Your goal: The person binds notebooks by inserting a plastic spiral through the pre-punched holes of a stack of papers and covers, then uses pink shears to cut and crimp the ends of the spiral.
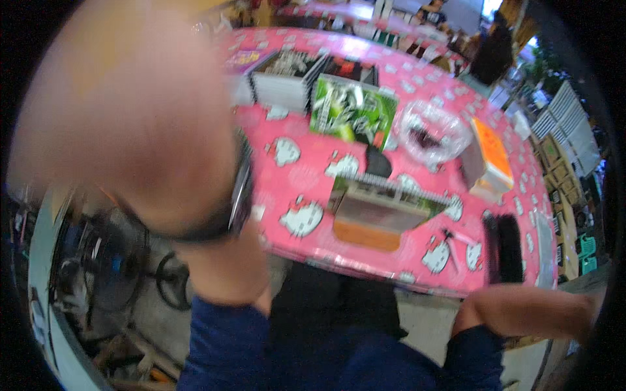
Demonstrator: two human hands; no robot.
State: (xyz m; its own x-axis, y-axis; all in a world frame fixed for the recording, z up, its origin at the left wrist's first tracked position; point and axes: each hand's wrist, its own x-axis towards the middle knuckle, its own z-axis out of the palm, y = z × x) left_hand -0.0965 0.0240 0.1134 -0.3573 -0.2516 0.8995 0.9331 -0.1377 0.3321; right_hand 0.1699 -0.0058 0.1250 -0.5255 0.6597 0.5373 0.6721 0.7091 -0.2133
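Note:
My left hand point(137, 111) is raised very close in front of me and fills the upper left, smeared by motion, so its fingers cannot be made out. A dark watch point(241, 186) is on that wrist. My right forearm point(528, 309) reaches off toward the right edge, and the hand itself is out of sight. On the table in front of me, an upright green-and-grey pad or card point(385, 205) stands by a flat wooden piece point(366, 234). Right of it lie a small pink-and-black item point(454, 249) and a long black object point(503, 249).
The pink cloth-covered table point(267, 215) carries stacks of spiral notebooks point(287, 78), a green printed packet point(352, 107), a clear plastic bag point(432, 132) with dark contents and an orange-topped block point(490, 156). A fan point(107, 260) stands at lower left. People point(432, 13) sit far back.

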